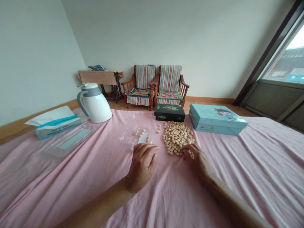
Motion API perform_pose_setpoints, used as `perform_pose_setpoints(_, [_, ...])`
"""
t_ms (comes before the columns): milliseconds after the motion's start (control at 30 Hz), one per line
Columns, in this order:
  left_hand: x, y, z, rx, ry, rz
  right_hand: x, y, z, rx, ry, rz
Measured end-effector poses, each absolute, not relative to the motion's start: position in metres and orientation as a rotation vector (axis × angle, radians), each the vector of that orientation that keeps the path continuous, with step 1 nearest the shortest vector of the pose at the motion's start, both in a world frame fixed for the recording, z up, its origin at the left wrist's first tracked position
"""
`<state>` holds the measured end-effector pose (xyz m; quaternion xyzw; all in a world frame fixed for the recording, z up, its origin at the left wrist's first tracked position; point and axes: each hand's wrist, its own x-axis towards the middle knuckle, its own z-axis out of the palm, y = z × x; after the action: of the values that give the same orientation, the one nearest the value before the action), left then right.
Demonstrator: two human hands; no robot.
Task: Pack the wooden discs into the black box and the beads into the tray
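A heap of small pale round pieces [177,136] lies on the pink cloth [71,177], in front of a black box [169,112]. My right hand [196,158] rests at the near edge of the heap, fingers curled over a few pieces. My left hand [142,164] sits to the left of the heap, fingers bent loosely, its tips at the near edge of a clear plastic bag [139,134] with a white strip that has a few pieces in it.
A white jug [95,103] stands at the back left beside a tissue pack [55,123] and a clear flat pouch [68,142]. A light blue box [216,118] lies right of the black one. Two wooden chairs [155,85] and a small table stand by the wall.
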<state>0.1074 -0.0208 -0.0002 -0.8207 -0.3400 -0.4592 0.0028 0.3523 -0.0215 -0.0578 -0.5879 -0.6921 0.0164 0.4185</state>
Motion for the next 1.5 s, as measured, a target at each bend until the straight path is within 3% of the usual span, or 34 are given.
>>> perform_pose_setpoints(333, [0.084,-0.018,-0.008,-2.709,-0.795,-1.294,0.342,-0.032,-0.056,-1.433,-1.77,0.076])
perform_pose_setpoints(567, [0.099,-0.024,-0.025,-3.052,-1.191,-1.187,0.335,-0.033,-0.055,-1.392,-1.95,0.009])
perform_pose_setpoints(833, [0.1,-0.01,-0.036,-3.095,-1.702,-1.311,0.333,-0.031,-0.053,-1.392,-2.075,0.021])
perform_pose_setpoints(1133, [0.115,-0.013,-0.03,-2.973,-1.833,-1.271,0.333,-0.032,-0.046,-1.391,-2.003,-0.018])
perform_pose_setpoints(1500, [0.177,-0.005,-0.029,-2.807,-1.672,-1.058,0.34,-0.03,-0.046,-1.353,-1.979,-0.023])
